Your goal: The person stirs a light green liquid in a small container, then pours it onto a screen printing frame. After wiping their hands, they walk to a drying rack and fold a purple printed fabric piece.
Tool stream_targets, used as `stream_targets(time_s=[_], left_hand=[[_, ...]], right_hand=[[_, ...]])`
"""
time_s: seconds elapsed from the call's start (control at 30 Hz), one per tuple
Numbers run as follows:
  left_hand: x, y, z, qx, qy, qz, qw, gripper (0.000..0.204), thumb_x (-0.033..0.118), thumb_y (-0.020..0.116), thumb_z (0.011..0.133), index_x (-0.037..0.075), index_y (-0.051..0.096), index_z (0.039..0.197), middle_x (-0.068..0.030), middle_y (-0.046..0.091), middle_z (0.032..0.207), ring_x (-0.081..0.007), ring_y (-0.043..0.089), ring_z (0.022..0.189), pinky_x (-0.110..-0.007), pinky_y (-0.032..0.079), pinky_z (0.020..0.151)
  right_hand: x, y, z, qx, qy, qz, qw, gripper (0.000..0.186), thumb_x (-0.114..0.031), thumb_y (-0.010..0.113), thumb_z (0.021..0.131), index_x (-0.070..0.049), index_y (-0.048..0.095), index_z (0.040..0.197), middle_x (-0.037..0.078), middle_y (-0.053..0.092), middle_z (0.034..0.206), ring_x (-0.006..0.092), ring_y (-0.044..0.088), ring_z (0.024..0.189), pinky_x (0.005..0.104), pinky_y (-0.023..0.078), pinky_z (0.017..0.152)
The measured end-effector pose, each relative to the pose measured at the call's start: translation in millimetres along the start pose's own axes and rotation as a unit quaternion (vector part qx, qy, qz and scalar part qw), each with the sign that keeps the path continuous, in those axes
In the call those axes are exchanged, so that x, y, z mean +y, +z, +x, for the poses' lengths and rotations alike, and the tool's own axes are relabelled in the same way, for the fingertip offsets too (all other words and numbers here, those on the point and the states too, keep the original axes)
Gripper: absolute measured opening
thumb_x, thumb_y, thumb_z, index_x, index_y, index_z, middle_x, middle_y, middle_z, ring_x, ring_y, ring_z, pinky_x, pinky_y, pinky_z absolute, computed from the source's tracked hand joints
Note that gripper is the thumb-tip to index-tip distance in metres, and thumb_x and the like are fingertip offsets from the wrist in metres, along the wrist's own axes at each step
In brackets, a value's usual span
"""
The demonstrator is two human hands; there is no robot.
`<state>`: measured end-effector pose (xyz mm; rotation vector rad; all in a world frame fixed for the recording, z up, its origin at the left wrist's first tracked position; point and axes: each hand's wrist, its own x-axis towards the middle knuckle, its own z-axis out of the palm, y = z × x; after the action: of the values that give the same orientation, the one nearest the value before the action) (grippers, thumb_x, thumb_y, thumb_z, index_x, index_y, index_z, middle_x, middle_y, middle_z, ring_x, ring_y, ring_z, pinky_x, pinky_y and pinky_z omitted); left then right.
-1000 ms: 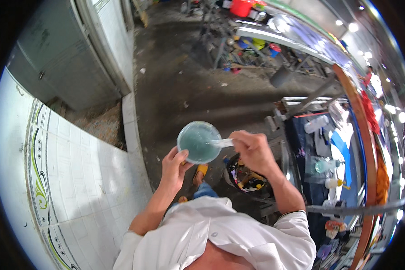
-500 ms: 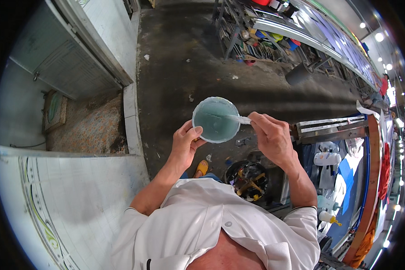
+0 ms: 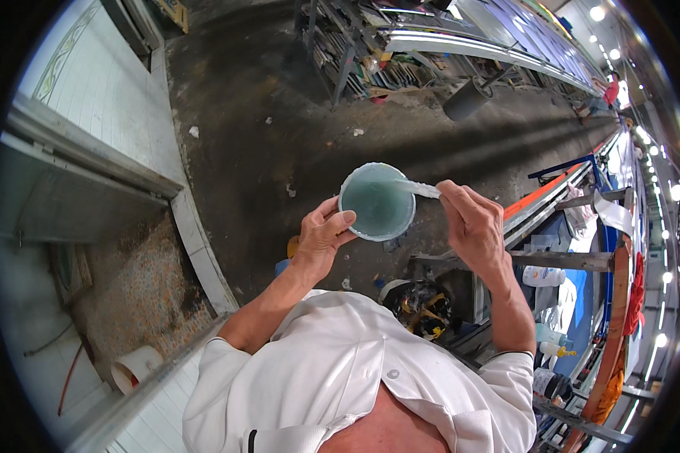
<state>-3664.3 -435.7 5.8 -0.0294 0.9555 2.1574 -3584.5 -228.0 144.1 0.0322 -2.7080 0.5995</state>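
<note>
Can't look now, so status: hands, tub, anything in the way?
Left hand holding tub, greenish inside. Right hand gripping white stick, reaching over tub. Neither hand blocked.

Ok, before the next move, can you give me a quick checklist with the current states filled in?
1. Left hand holds the tub: ok, thumb at the rim.
2. Right hand grips the white stick: ok, held at its outer end.
3. Stick reaches inside the tub: ok, it crosses the rim toward the greenish contents.
4. Tub rests on a surface: not ok, it is held up over the floor.
5. Depth of the contents: cannot tell from above.
</note>
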Motion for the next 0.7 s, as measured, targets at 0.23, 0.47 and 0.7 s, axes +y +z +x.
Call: stream_targets(time_s=[0.23,0.47,0.7], left_hand=[[47.3,-7.2,67.4,-0.043,-0.014,0.020,0.999,0.064,0.026,0.075,0.080,-0.005,0.051,0.130,-0.0103,0.062,0.117,-0.0180,0.062,0.107,-0.039,0.051,0.099],[64.3,5.5,127.2,-0.070,-0.042,0.034,0.996,0.064,0.025,0.074,0.081,-0.006,0.049,0.131,-0.0123,0.060,0.118,-0.0201,0.062,0.110,-0.041,0.048,0.102],[45.3,39.6,180.9,-0.062,-0.032,0.053,0.996,0.068,0.026,0.075,0.081,-0.008,0.046,0.132,-0.0133,0.060,0.120,-0.0211,0.061,0.113,-0.043,0.047,0.104]], right_hand=[[1.8,17.9,45.6,-0.095,0.275,0.188,0.938,0.011,-0.004,0.058,0.092,-0.001,0.066,0.100,0.008,0.058,0.063,0.0128,0.059,0.055,0.0293,0.046,0.053],[40.4,29.1,88.6,0.031,0.205,0.142,0.968,0.017,0.000,0.056,0.092,-0.002,0.066,0.105,0.004,0.063,0.071,0.0085,0.057,0.056,0.0230,0.044,0.051],[102.5,-1.5,103.1,-0.003,0.104,0.018,0.994,0.015,0.004,0.059,0.086,0.000,0.065,0.099,0.016,0.058,0.070,0.0271,0.058,0.057,0.0330,0.046,0.057]])
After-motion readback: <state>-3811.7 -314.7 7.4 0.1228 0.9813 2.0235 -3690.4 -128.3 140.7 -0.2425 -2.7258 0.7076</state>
